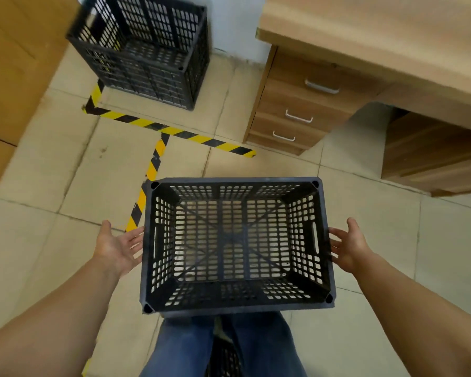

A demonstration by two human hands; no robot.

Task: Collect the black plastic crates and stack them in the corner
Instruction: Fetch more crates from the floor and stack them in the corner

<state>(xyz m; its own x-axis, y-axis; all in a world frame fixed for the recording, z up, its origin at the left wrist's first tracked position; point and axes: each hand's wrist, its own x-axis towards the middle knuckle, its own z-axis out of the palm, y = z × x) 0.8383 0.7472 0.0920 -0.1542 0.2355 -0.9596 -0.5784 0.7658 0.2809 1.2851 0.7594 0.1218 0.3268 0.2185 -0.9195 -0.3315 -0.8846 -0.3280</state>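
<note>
A black slatted plastic crate [237, 244] sits right in front of me, open side up, over my legs. My left hand [119, 244] is at its left wall with straight fingers touching just below the rim. My right hand [348, 247] mirrors it at the right wall, fingers straight, tips at the crate's side near the handle slot. Neither hand curls round anything. A stack of black crates [144, 50] stands in the far corner by the wall, inside the taped zone.
Yellow-black hazard tape [174, 130] marks lines on the tiled floor. A wooden desk [378, 31] with a drawer unit [291, 104] stands at the right. Cardboard-coloured panels [14, 63] line the left. Another black crate's edge [223, 357] shows between my jeans.
</note>
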